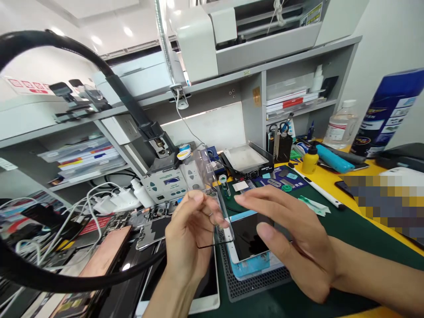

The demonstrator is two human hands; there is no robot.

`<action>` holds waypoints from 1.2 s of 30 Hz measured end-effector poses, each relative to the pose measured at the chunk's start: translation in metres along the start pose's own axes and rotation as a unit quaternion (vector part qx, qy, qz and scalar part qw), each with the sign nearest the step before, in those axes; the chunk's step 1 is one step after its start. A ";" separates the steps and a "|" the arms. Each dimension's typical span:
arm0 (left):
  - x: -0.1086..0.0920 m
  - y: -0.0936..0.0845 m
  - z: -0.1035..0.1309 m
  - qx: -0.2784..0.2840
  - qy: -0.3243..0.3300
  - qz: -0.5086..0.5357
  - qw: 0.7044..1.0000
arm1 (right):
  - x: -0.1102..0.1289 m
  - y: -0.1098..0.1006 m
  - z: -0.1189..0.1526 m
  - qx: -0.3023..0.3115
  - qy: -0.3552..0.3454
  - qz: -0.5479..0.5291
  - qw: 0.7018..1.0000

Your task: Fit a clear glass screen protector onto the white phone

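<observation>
My left hand [190, 240] pinches a thin transparent glass panel [214, 181] by its edges and holds it upright above the bench. The panel's lower edge is dark, with rounded corners. To its right my right hand [294, 234] is raised with fingers spread, holding nothing. Below and between the hands lies a white-framed phone screen [250, 236] with a dark display. It rests on a light-blue block [251, 265], which sits on a black perforated mat [238, 289]. Behind my left wrist is a white-framed tablet [207, 287], partly hidden.
A black flexible arm [109, 282] loops across the left side. Phone parts and a pink phone back [111, 251] crowd the left. A yellow bottle [310, 160], a white pen-like tool [319, 190] and a clear bottle [339, 126] stand or lie at right. A soldering station [165, 185] is behind.
</observation>
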State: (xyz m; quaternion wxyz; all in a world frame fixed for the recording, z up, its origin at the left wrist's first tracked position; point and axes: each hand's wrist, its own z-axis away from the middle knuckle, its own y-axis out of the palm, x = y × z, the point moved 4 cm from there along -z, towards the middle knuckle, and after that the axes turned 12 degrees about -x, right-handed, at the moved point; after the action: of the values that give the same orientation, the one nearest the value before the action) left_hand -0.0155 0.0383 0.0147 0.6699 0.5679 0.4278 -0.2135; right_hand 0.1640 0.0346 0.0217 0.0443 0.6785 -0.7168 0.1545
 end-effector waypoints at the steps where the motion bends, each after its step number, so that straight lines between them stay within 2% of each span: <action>1: 0.001 0.001 0.000 0.008 -0.010 0.009 1.000 | 0.001 0.001 0.001 0.005 -0.011 -0.006 1.000; 7: 0.006 0.004 0.000 0.039 -0.040 0.020 0.998 | 0.007 0.007 0.004 0.059 -0.051 0.011 0.997; 15: 0.007 0.001 -0.001 0.038 -0.051 0.022 0.998 | 0.012 0.007 0.004 0.058 -0.078 0.019 0.995; 21: 0.006 0.004 0.000 0.047 -0.046 0.025 0.997 | 0.010 0.008 0.009 0.059 -0.135 0.010 0.989; 36: 0.011 0.000 -0.003 0.064 -0.063 0.045 0.995 | 0.006 0.007 0.004 0.053 -0.104 0.034 0.993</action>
State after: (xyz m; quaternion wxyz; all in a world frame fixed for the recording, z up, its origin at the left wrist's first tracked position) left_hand -0.0107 0.0428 0.0058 0.6669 0.6138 0.3443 -0.2448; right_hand 0.1575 0.0275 0.0186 -0.0716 0.6674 -0.7311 0.1223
